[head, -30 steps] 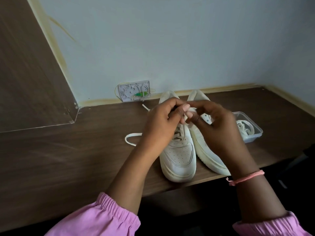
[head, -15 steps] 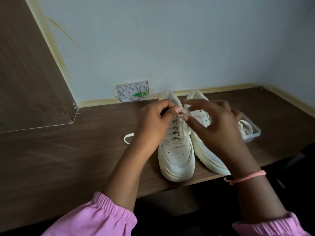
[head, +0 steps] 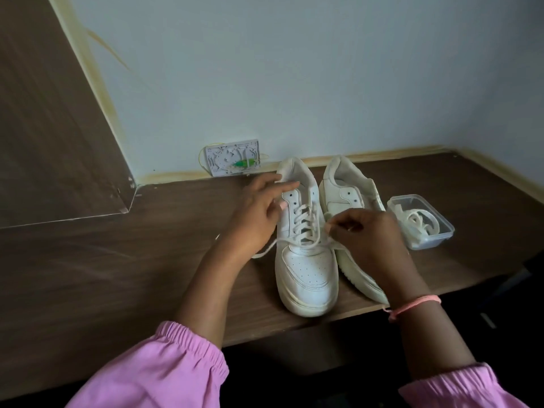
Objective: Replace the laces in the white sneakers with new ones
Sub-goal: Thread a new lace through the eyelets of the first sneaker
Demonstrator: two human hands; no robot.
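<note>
On the tabletop, the left hand rests loose-fingered on the laced sneaker. The right hand pinches its lace beside the unlaced sneaker. Pulling gently while steadying the shoe seems wise.

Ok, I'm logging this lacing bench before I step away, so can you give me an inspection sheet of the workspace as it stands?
Surface: dark wood-grain desk, shoes near its front edge.
Job's things: left sneaker laced through its lower eyelets, top eyelets bare; right sneaker beside it shows no lace in its visible eyelets; lace trailing off the left sneaker.
Clutter: clear plastic tub holding coiled laces.
Hands: left hand rests on the left sneaker's collar, fingers straight; right hand pinches the lace beside the eyelets.
Cables: thin yellow wire at the wall box.
Surroundings: pale wall, wooden side panel on the left.
</note>
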